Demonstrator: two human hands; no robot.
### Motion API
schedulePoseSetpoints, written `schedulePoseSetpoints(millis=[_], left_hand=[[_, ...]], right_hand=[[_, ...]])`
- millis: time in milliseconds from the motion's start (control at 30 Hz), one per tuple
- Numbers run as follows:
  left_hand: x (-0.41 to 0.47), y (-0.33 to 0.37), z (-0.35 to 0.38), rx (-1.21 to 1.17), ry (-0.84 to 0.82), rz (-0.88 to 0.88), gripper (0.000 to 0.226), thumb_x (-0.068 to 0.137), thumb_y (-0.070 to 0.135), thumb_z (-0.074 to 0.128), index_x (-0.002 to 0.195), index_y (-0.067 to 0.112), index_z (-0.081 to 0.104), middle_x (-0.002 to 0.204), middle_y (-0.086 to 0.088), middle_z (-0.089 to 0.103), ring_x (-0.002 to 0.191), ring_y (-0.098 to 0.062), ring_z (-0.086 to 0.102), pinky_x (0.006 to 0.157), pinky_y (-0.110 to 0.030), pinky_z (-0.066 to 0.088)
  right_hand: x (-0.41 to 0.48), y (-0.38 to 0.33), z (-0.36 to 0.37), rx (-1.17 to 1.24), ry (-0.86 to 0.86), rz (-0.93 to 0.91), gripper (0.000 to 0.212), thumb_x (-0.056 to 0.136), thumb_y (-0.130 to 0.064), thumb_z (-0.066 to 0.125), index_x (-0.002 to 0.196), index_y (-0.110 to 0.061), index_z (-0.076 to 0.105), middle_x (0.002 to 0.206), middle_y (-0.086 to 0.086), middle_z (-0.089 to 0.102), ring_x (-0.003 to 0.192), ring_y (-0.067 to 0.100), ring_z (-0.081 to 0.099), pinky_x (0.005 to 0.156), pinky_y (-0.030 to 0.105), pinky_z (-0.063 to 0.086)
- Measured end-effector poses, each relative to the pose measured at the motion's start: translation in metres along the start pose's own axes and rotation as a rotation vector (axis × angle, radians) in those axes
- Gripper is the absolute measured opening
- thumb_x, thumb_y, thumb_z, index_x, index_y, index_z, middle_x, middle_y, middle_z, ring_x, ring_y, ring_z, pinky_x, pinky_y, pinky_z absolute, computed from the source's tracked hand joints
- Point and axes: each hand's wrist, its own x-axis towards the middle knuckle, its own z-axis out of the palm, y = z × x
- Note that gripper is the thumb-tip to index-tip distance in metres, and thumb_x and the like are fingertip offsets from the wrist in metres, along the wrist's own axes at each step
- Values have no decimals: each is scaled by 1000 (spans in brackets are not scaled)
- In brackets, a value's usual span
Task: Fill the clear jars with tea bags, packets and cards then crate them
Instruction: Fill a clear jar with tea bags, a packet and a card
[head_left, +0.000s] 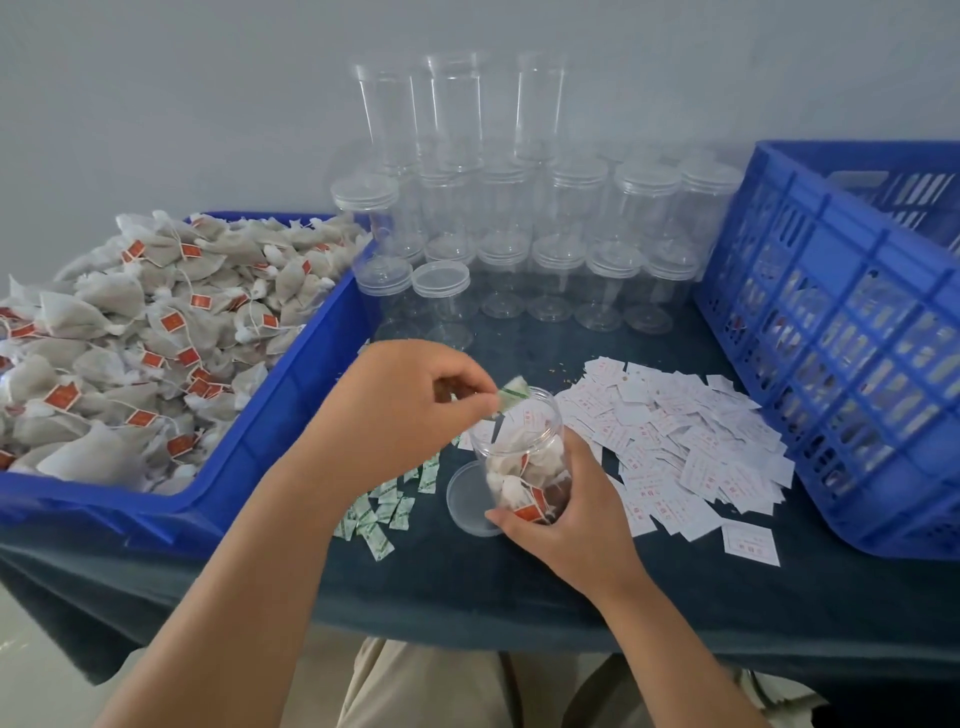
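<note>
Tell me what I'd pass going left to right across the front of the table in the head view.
Blue bin heaped with tea bags → green packets → clear jar → white cards → blue crate

One head-worn camera looks forward and down, close over the table.

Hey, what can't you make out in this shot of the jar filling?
Head view only.
- Packet in the left hand: motion blur, print unreadable.
- Cards: print too small.
- Jar base: covered by the right hand.
- Crate contents: lattice wall hides them; right edge cuts it off.
- Bin: left edge cuts it off.
</note>
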Motion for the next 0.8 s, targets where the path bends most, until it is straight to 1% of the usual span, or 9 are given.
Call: schedulePoseSetpoints(millis=[167, 300, 367, 467, 533, 600, 667, 733, 800], left_hand=[[21, 7, 20, 303, -231, -4, 11, 93, 44, 71, 93, 43, 82, 113, 16, 59, 107, -6, 56, 91, -33, 51], [31, 7, 34, 262, -282, -54, 8, 90, 44, 75, 92, 43, 82, 111, 15, 60, 104, -6, 60, 92, -34, 52], [32, 5, 41, 76, -198, -86, 8, 91, 46, 73, 85, 45, 78, 105, 17, 65, 98, -2, 62, 87, -26, 50], [32, -2, 49, -223, 168, -209, 13, 94, 45, 70, 83, 41, 74, 91, 25, 71, 85, 7, 65, 69, -6, 45], [35, -14, 57, -196, 234, -297, 13, 97, 42, 66, 87, 38, 73, 83, 25, 71, 78, 6, 65, 64, -9, 45], [36, -28, 73, 17, 14, -317, 13, 99, 40, 63, 96, 37, 75, 91, 23, 73, 83, 2, 66, 75, -23, 52], [35, -38, 96, 213, -226, -296, 19, 99, 39, 63, 113, 35, 75, 109, 18, 74, 101, -9, 69, 88, -32, 55], [34, -42, 119, 317, -297, -305, 37, 95, 48, 67, 127, 31, 69, 123, 10, 70, 113, -17, 66, 94, -36, 54], [35, -46, 134, 315, -261, -337, 50, 87, 58, 73, 129, 31, 66, 126, 6, 63, 115, -20, 64, 92, -36, 54]], right_hand=[[-1, 0, 1, 30, 18, -39, 90, 67, -64, 94, 138, -59, 40, 128, -27, 63, 113, 4, 69, 80, 10, 56], [-2, 2, 1, 53, 45, -32, 95, 65, -63, 95, 141, -59, 39, 131, -26, 61, 117, 5, 68, 85, 13, 57], [-2, 4, 1, 74, 77, -10, 95, 65, -63, 95, 141, -60, 38, 133, -27, 60, 122, 4, 66, 90, 17, 58], [0, 6, 0, 161, 210, 86, 94, 64, -57, 95, 143, -46, 45, 133, -20, 63, 124, 10, 66, 98, 35, 61], [2, 8, -1, 238, 355, 148, 91, 67, -51, 96, 142, -31, 49, 131, -13, 66, 121, 13, 69, 98, 43, 62], [4, 10, -4, 289, 503, 196, 86, 72, -41, 98, 141, -24, 50, 130, -8, 67, 117, 11, 71, 96, 39, 63], [7, 11, -7, 312, 608, 237, 82, 74, -39, 98, 139, -24, 50, 127, -6, 67, 113, 9, 72, 89, 27, 63], [9, 11, -9, 340, 646, 271, 78, 76, -39, 96, 139, -26, 50, 126, -6, 68, 109, 7, 73, 85, 19, 61], [10, 11, -9, 357, 640, 301, 78, 79, -35, 96, 141, -26, 50, 127, -7, 68, 110, 5, 73, 88, 20, 61]])
